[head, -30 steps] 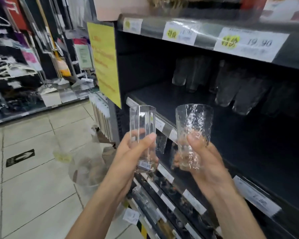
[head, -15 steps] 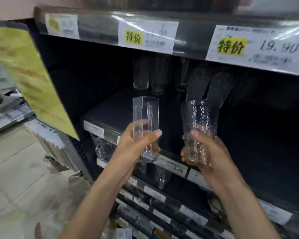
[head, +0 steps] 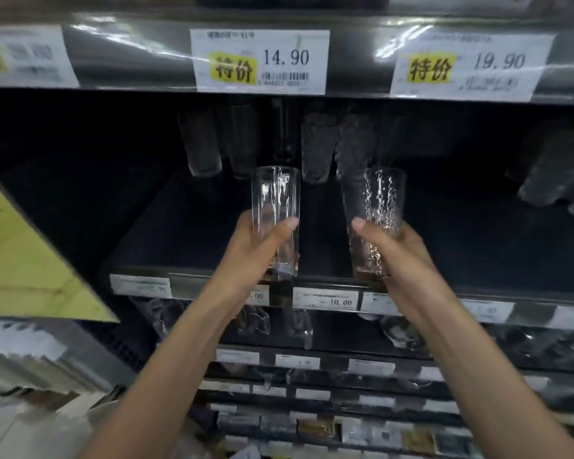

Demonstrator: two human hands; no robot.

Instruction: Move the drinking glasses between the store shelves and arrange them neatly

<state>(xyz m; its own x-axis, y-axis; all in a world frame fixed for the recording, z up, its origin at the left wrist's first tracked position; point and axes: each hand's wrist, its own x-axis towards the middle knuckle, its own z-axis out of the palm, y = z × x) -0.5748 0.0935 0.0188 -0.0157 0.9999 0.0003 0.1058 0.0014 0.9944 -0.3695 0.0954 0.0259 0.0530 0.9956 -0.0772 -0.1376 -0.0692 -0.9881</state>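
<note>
Closer than before: both glasses now sit above the shelf (head: 179, 233) front edge. My left grip (head: 256, 256) clamps the plain glass (head: 275, 200), my right grip (head: 403, 260) the dimpled glass (head: 376, 200). Both are upright; placement is due next.

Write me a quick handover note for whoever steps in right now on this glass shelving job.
Left hand: grips a plain straight-sided glass near its base, upright.
Right hand: grips a dimpled glass the same way.
Both glasses are held at the front edge of the dark shelf; neither is set down.
A row of glasses stands at the back of that shelf.
Done: both glasses are in hand at the shelf.
Left: set them with the row and line them up neatly.
</note>
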